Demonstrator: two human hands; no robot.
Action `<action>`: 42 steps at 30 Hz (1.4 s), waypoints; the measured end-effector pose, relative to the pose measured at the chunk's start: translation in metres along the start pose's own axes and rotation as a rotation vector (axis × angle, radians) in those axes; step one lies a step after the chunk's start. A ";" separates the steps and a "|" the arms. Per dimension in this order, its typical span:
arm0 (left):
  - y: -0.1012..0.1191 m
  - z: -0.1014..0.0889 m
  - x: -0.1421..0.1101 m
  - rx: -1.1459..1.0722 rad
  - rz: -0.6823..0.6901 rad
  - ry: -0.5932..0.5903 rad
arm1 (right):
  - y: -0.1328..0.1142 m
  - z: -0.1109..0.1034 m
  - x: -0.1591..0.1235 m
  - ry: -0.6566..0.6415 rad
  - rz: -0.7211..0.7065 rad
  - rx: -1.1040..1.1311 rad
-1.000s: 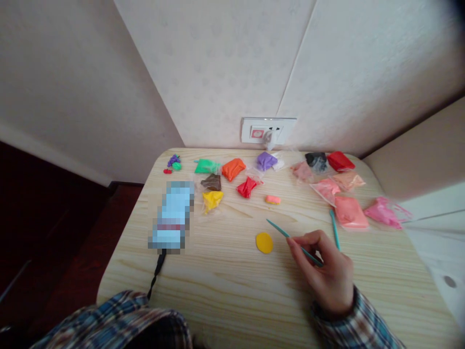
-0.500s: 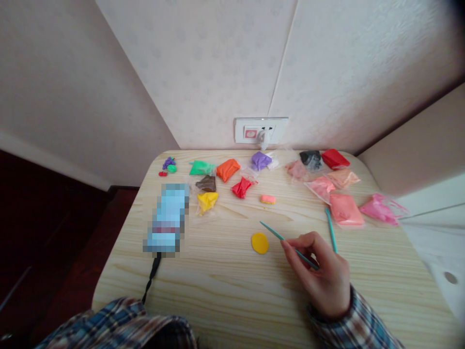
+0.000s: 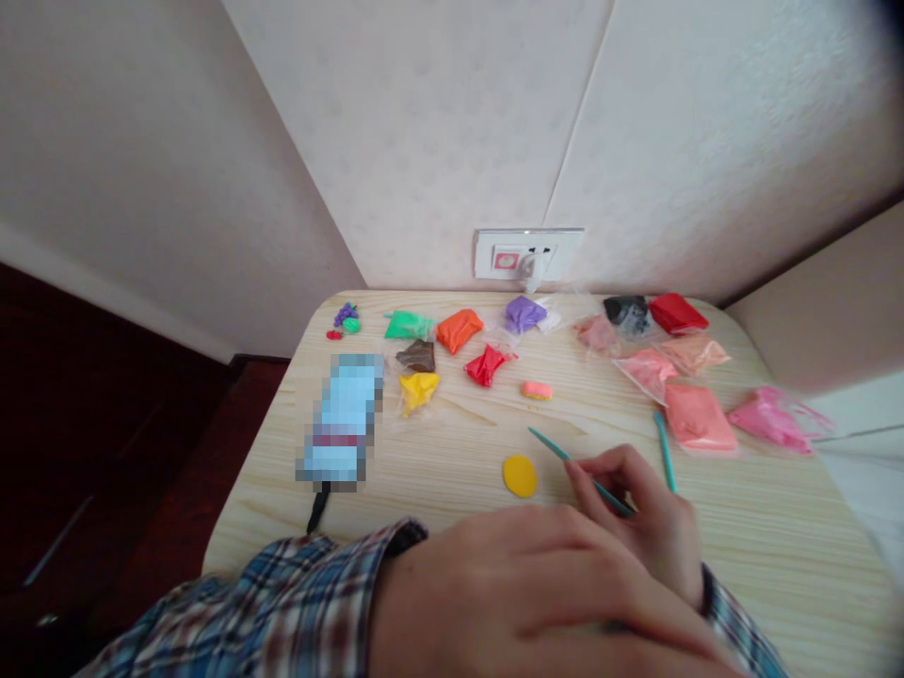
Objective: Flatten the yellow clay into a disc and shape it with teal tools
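My right hand [image 3: 653, 518] pinches a thin teal modelling tool [image 3: 547, 443], its pointed end aimed up and left above the table. Just left of that hand lies a flat yellow clay disc [image 3: 520, 476]; the tool is apart from it. Close to the camera, my left hand [image 3: 537, 593] reaches across to the right with its fingers stretched out. It covers part of my right wrist and reaches the plaid right sleeve [image 3: 741, 621]; its fingertips are partly cut off, so I cannot tell whether they touch the sleeve. Behind the disc sits a small pink-and-yellow clay piece [image 3: 538, 390].
Several bags of coloured clay, including yellow [image 3: 419, 389], red [image 3: 486, 365] and pink [image 3: 773, 417], lie along the table's back and right. A second teal tool [image 3: 665, 454] rests at right. A blurred-out phone [image 3: 343, 419] and small clay fruits [image 3: 346, 317] are at left.
My left hand has come into view from the lower left and reached across to my right wrist. My right hand keeps its hold on the tool. The whole view has shifted slightly.
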State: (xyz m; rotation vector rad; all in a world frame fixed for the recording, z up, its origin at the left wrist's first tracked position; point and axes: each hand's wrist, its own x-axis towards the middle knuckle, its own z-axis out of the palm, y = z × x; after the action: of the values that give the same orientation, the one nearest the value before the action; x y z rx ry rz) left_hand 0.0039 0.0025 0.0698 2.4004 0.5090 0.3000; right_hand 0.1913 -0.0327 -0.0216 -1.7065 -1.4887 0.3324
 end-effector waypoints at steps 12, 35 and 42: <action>-0.053 0.059 0.028 0.548 0.246 0.199 | -0.002 -0.003 0.000 0.051 -0.094 -0.022; -0.073 0.049 0.029 0.314 -0.015 0.177 | 0.003 -0.008 0.002 0.124 0.071 -0.018; -0.081 0.053 0.031 0.012 -0.035 0.209 | 0.000 -0.007 0.001 0.105 0.114 0.032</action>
State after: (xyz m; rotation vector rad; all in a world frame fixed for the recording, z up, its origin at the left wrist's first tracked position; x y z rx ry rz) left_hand 0.0267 0.0431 -0.0203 2.3819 0.6476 0.5369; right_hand 0.1960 -0.0345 -0.0170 -1.7593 -1.3074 0.3201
